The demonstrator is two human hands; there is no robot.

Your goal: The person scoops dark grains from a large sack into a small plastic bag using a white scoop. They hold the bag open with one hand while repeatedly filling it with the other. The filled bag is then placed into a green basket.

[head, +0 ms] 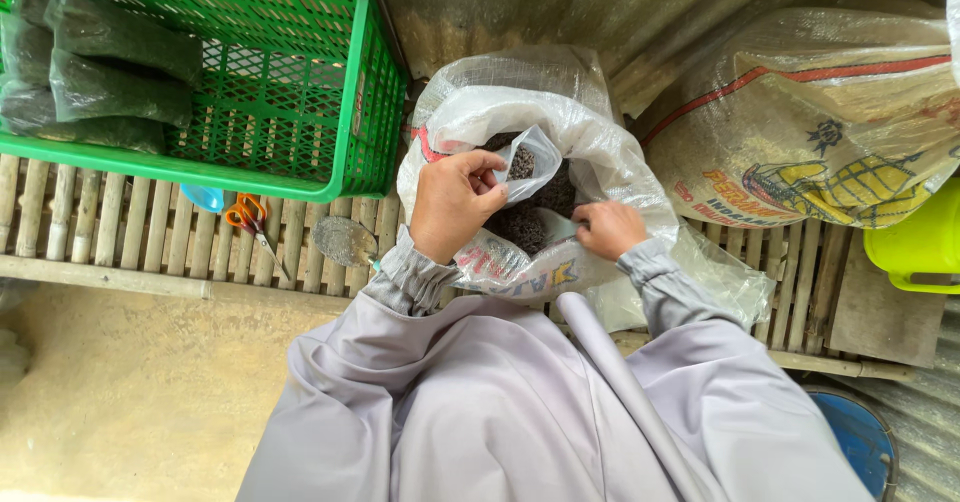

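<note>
Over bamboo slats (120,227): left hand (455,202) pinching small clear bag (525,162) open, right hand (608,228) clenched just below in sack (600,152); best kept wide-mouthed.

The person wears a loose, pale lilac-grey garment of smooth, lightly glossy fabric that covers the torso and both arms. Broad soft folds run across the chest and lap. The left sleeve (400,282) and the right sleeve (665,287) are long and full, each ending in a gathered, ribbed cuff at the wrist. A narrow rolled fold of the same fabric (625,392) runs diagonally down the front. The left hand (455,202) and the right hand (608,228) are bare: no gloves, rings or watch show.
</note>
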